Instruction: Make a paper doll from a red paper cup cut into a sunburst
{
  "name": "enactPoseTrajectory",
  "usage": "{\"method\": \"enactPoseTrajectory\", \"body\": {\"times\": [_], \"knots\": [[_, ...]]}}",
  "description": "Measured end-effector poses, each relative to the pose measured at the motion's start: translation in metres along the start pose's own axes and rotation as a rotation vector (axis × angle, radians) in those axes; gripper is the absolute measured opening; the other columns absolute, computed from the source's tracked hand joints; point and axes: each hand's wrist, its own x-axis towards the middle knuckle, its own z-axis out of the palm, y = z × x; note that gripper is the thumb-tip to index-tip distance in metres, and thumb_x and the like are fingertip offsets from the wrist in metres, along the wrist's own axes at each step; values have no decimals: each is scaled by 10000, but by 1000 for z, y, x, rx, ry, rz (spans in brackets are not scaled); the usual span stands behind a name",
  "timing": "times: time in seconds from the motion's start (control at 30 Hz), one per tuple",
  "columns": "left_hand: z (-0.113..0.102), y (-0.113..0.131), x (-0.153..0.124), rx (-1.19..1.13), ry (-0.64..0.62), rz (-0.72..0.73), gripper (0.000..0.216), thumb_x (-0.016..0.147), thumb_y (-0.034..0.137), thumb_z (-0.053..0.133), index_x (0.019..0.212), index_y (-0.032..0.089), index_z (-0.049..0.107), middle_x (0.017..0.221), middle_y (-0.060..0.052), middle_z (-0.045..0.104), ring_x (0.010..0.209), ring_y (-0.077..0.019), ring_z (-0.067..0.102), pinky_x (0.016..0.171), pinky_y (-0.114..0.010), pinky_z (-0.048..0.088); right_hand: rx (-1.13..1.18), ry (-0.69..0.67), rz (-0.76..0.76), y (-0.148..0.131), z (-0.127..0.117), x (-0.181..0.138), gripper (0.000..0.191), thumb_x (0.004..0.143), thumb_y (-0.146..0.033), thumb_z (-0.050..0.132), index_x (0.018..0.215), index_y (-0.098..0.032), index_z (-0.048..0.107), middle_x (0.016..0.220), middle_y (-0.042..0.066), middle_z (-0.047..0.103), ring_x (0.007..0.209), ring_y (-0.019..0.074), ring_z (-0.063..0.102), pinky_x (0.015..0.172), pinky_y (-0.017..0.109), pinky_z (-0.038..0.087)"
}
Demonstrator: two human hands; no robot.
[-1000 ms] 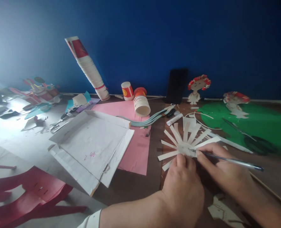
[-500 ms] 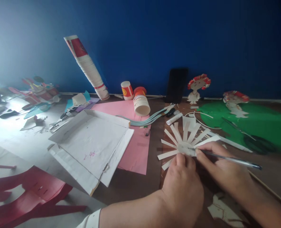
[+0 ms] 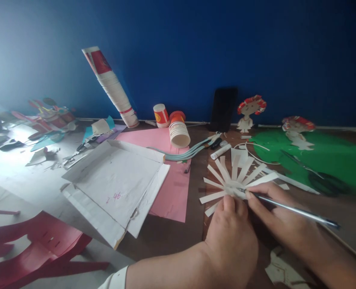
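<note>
In the head view, a person's right hand (image 3: 286,216) grips a pen (image 3: 298,210), tip at the middle of a white cutout (image 3: 233,185) on the table (image 3: 196,216). The left hand (image 3: 232,237) bends its fingers against the cutout's near edge; whether it pinches or only presses, one cannot tell. The cutting looks done: about ten strips fan out in view, straight and uncurled, others perhaps hidden by the hands. The pen work appears under way, though no finished mark can be made out at the middle. Two dolls look further along, both with curled red tops: one doll (image 3: 244,124) is upright near the wall with a marked face, the other doll (image 3: 300,142) is by the green sheet (image 3: 349,160). By count: one pair of scissors (image 3: 328,184), one phone (image 3: 223,109), one box lid (image 3: 118,180), one pink sheet (image 3: 172,196), one lone cup (image 3: 160,116) and one tall stack (image 3: 112,86), its cups too tightly nested to number
</note>
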Motion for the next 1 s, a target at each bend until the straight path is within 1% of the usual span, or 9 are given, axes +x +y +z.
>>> {"method": "enactPoseTrajectory", "body": {"times": [0.23,0.4,0.53,0.67,0.9,1.0], "knots": [[2,0,0,-3,-1,-11,363,930,339,544,1173,144,730,1142,-147,598,986,-248,480,740,-311,461,30,-46,10,0,3,3,291,887,-520,535,912,-254,648,886,47,746,820,237,700,779,357,536],[5,1,0,-17,16,-21,374,926,339,549,1190,136,720,1149,-148,596,1000,-249,481,729,-306,465,37,-60,30,-1,4,5,292,874,-516,543,907,-246,650,881,52,748,817,239,702,776,369,540],[5,1,0,-25,8,-31,356,935,313,538,1176,129,725,1173,-151,595,995,-242,492,726,-300,470,41,-65,20,-2,4,6,290,875,-525,543,897,-255,647,869,41,748,810,237,703,763,363,545],[5,1,0,-35,-6,-21,362,942,321,527,1172,127,729,1199,-157,598,1026,-256,494,746,-313,483,44,-81,36,-3,3,6,286,874,-521,542,897,-254,644,868,43,751,809,238,709,753,358,550],[5,0,-1,-55,18,-40,372,926,314,546,1191,118,718,1222,-166,604,1033,-250,503,756,-304,492,32,-76,23,-2,4,7,291,874,-522,540,882,-253,653,844,35,748,784,236,708,726,352,551],[4,0,-1,-61,6,-19,358,914,306,561,1170,123,730,1234,-166,609,1029,-249,507,767,-308,496,34,-70,13,0,6,7,298,870,-533,539,879,-256,649,823,24,743,759,234,704,705,356,550]]}}
